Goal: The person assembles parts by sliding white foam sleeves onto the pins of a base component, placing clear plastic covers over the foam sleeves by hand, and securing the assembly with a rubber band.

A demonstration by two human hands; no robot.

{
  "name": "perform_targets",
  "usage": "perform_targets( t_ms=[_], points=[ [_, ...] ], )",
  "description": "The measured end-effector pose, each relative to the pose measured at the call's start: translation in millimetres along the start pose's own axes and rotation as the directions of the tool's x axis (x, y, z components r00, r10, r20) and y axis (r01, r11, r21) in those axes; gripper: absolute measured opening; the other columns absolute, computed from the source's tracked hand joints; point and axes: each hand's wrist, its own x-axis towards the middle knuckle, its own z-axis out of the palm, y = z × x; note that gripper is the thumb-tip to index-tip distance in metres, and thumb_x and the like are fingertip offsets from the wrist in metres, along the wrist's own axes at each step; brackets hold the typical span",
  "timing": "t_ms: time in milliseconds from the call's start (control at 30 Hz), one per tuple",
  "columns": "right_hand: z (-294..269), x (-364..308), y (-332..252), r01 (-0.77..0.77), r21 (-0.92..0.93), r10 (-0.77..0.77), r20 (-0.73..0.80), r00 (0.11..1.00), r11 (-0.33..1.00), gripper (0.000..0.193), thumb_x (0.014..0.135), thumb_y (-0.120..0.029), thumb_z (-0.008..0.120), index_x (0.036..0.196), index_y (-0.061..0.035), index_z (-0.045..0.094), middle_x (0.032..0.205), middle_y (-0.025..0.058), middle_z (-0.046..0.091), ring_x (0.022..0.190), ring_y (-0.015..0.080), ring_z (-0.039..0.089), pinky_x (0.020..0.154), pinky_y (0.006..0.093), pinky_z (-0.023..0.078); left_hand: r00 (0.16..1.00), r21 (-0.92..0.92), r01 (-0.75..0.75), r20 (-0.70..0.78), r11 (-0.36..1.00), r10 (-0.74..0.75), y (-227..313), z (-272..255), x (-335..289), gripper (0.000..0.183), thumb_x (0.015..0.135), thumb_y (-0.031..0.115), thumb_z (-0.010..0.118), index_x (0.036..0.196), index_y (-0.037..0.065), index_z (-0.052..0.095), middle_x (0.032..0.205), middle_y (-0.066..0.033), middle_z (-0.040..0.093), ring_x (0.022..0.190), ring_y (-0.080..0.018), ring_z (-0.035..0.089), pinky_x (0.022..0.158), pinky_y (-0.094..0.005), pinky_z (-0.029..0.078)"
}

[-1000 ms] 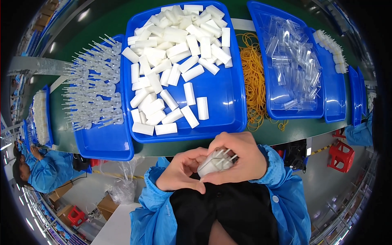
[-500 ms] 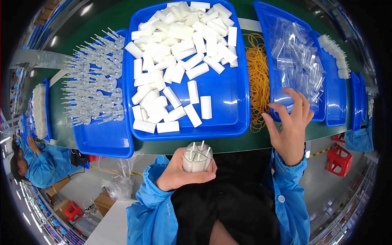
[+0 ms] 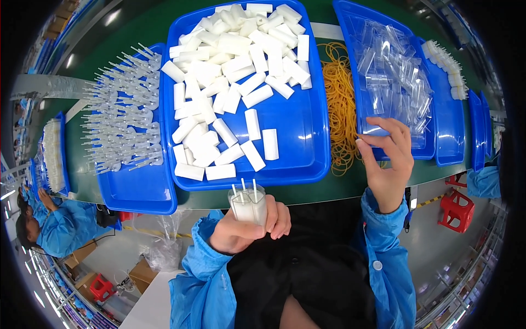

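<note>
My left hand (image 3: pixel 249 225) is wrapped round a bundle of clear plastic sleeves with white filling (image 3: pixel 247 207), just in front of the table edge. Thin white sticks poke up from the bundle's top. My right hand (image 3: pixel 390 164) is raised over the front left corner of the blue tray of clear sleeves (image 3: pixel 360 118), beside the heap of yellow rubber bands (image 3: pixel 341 104). Its thumb and a fingertip come together in a pinch. Whatever lies between them is too small to make out.
A large blue tray (image 3: pixel 307 174) of white foam-like blocks (image 3: pixel 235 60) stands in the middle. To its left, a blue tray (image 3: pixel 137 203) bears many white stick-ended parts (image 3: pixel 123 115). More blue trays line the right. Another person (image 3: pixel 66 219) in blue sits far left; a red stool (image 3: pixel 456 211) stands right.
My left hand has moved slightly left and turned, tilting the bundle. My right thumb and finger, apart before, have closed together near the tray's corner. The view has shifted a little.
</note>
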Motion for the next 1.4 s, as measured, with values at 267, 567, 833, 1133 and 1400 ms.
perform_targets(
  t_ms=[267,567,833,1133,1400],
  points=[
    [-6,6,3,-0.384,0.590,0.331,0.201,0.922,0.710,0.008,0.075,0.002,0.065,0.077,-0.0003,0.057,0.086,0.0096,0.061,0.082,0.0177,0.056,0.078,0.0301,0.042,0.988,-0.005,-0.145,0.048,0.989,0.145,-8,-1,0,0.042,0.069,0.035,0.073,0.084,0.005,0.048,0.078,-0.0096,0.055,0.068,-0.0200,0.052,0.072,-0.0353,0.044],
    [-7,2,8,-0.465,0.883,0.340,0.420,0.841,0.061,0.007,0.081,-0.006,0.053,0.077,-0.0028,0.048,0.073,0.0133,0.057,0.067,0.0160,0.054,0.066,0.0263,0.043,0.993,0.383,0.049,-0.120,0.922,-0.003,7,11,-4,0.027,0.066,0.005,0.077,0.084,0.001,0.057,0.079,-0.0067,0.060,0.074,-0.0134,0.057,0.070,-0.0277,0.046],
    [13,-14,-22,-0.565,0.819,0.076,0.572,0.817,-0.095,0.009,0.081,0.004,0.053,0.079,-0.0036,0.048,0.074,0.0152,0.062,0.066,0.0178,0.059,0.061,0.0271,0.044,0.984,0.438,0.079,-0.181,0.896,0.002,2,6,-9,0.024,0.064,0.001,0.077,0.076,0.002,0.057,0.075,-0.0046,0.060,0.068,-0.0097,0.054,0.062,-0.0232,0.044],
    [4,-18,-47,-0.725,0.688,-0.102,0.724,0.683,0.024,0.017,0.085,0.005,0.054,0.102,0.0068,0.059,0.101,0.0191,0.064,0.077,0.0204,0.067,0.064,0.0249,0.055,0.984,0.602,0.020,-0.154,0.798,0.092,-1,5,-7,0.022,0.065,0.004,0.077,0.072,0.004,0.056,0.066,-0.0012,0.058,0.058,-0.0077,0.051,0.056,-0.0219,0.042],
    [0,2,-46,-0.472,0.710,-0.105,0.603,0.791,0.522,0.045,0.067,-0.006,0.076,0.110,-0.0030,0.062,0.109,0.0073,0.062,0.059,0.0078,0.059,0.048,0.0218,0.048,0.971,0.726,-0.002,-0.163,0.687,0.176,-4,8,-7,0.024,0.064,0.005,0.078,0.073,0.002,0.056,0.064,-0.0016,0.059,0.055,-0.0091,0.054,0.052,-0.0221,0.042]
  ],
)
